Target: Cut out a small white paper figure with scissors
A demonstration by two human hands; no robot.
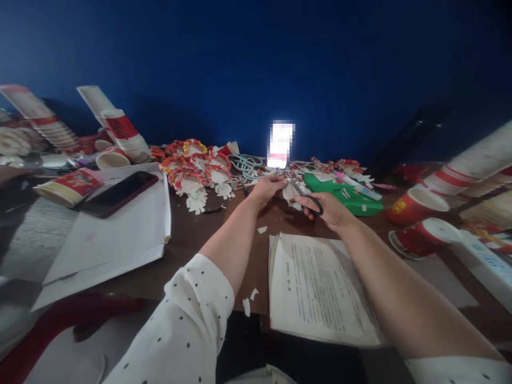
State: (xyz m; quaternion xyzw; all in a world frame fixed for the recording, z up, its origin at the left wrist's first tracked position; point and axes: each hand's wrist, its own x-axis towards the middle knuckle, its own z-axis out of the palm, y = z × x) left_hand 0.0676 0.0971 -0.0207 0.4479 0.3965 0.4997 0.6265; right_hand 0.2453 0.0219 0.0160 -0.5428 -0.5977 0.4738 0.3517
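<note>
My right hand (326, 209) grips scissors (296, 186) with dark handles, fingers through the loops. Their metal blades point forward and left, beside a small white paper piece (288, 195). Pinched at the fingertips, my left hand (268, 191) holds that piece from its left side; part of it is hidden by the hands and scissors. Below the hands lies an open printed booklet (320, 288). Small white scraps (262, 230) are scattered on the brown table (216, 250).
Red-and-white cut-paper pieces (200, 165) are heaped at the back left, near a coiled cable (246, 166). A lit screen (281, 144) stands behind the hands. Stacked paper cups (126, 136) flank both sides. A dark phone (122, 193) lies left; a green sheet (360, 204) lies right.
</note>
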